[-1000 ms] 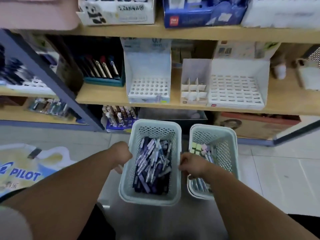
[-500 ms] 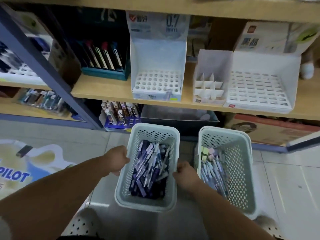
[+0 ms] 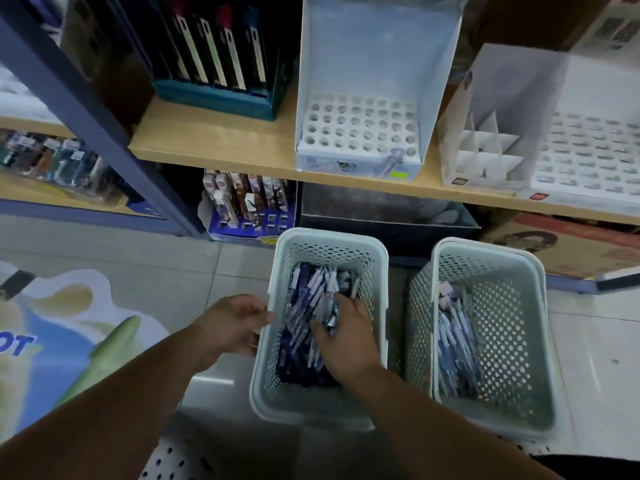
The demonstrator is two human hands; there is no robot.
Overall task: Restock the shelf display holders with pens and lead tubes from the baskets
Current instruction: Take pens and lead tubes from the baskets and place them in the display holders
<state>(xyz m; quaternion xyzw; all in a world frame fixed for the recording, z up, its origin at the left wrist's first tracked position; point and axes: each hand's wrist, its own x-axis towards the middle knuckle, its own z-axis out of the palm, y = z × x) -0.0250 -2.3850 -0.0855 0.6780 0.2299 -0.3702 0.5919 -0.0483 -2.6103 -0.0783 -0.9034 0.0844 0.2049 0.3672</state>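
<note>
Pens (image 3: pixel 304 306) in the pen basket (image 3: pixel 332 237) are now gripped by the right hand (image 3: pixel 346 330), starting the pick; left hand (image 3: pixel 232 323) still holds its rim.

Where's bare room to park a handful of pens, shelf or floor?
Bare shelf between teal display box and round-hole holder; floor left of left basket and right of right basket. Crowded: the gap between baskets, and holder to divider box.

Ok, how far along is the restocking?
Nothing looks restocked: the round-hole holder and the slotted holder show empty holes. In hand: the right hand is down among the pens in the left basket, whose rim the left hand holds. Left: filling both holders; right basket untouched.
</note>
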